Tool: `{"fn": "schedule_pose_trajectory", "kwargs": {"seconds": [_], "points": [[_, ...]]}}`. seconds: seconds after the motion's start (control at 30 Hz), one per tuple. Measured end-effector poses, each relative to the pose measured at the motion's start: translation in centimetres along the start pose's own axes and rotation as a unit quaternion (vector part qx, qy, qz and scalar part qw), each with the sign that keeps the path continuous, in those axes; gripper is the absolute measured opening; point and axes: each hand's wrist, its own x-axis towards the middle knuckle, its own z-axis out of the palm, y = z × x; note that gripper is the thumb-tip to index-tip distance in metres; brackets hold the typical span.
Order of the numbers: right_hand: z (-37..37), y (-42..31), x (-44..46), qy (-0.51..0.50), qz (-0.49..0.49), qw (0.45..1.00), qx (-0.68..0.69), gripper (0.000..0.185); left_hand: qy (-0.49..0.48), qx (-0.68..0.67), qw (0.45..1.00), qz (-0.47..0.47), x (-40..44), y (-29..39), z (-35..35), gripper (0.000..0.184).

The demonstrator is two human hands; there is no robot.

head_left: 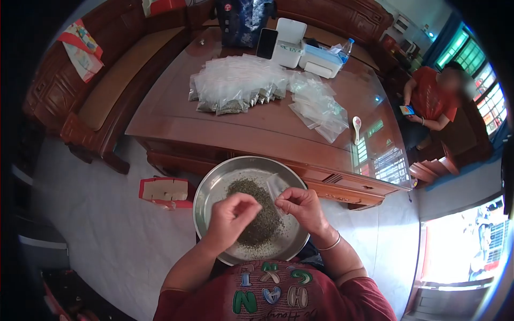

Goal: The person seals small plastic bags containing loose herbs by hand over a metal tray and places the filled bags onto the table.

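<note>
A wide steel basin (205, 200) sits at my lap, with a heap of dried, crumbled green herb (251, 227) in it. Over the basin, my right hand (301, 207) pinches a small clear plastic bag (274, 187) by its edge. My left hand (234, 216) hovers above the herb, thumb and fingertips pressed together and slightly blurred; whatever they hold, if anything, is hidden. On the table ahead lies a large pile of filled clear bags (235, 80). Loose flat plastic bags (319, 107) are spread to its right.
A white spoon (356, 130) rests on the glass-topped wooden table (176, 115). Toward the back stand a phone (266, 44), white boxes (319, 60) and a dark blue bag (243, 24). A red box (166, 191) is on the floor. At right sits a person (432, 99) holding a phone.
</note>
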Motion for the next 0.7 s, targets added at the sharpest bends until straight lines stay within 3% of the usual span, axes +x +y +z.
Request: {"fn": "schedule_pose_trajectory", "kwargs": {"seconds": [0.07,0.27,0.4,0.6,0.7], "points": [[1.0,-0.2,-0.1,0.011,-0.009,1.0,-0.021,0.001,-0.09,-0.112,0.987,-0.068,-0.3,0.7,0.6,0.017],[2.9,0.2,-0.5,0.022,-0.075,0.995,-0.055,0.005,-0.024,-0.166,0.983,-0.081,-0.8,0.2,2.3,0.014],[2.7,0.2,-0.6,-0.019,-0.11,0.972,-0.208,0.006,0.02,-0.092,0.993,-0.077,-0.9,0.6,1.9,0.009],[2.8,0.7,-0.5,-0.023,-0.103,0.979,-0.175,0.006,0.029,-0.164,0.98,-0.108,-1.3,-0.9,1.7,0.007],[3.1,0.8,-0.5,-0.012,-0.05,0.997,-0.062,0.005,-0.001,-0.142,0.983,-0.113,-1.1,0.0,1.2,0.007]]}}
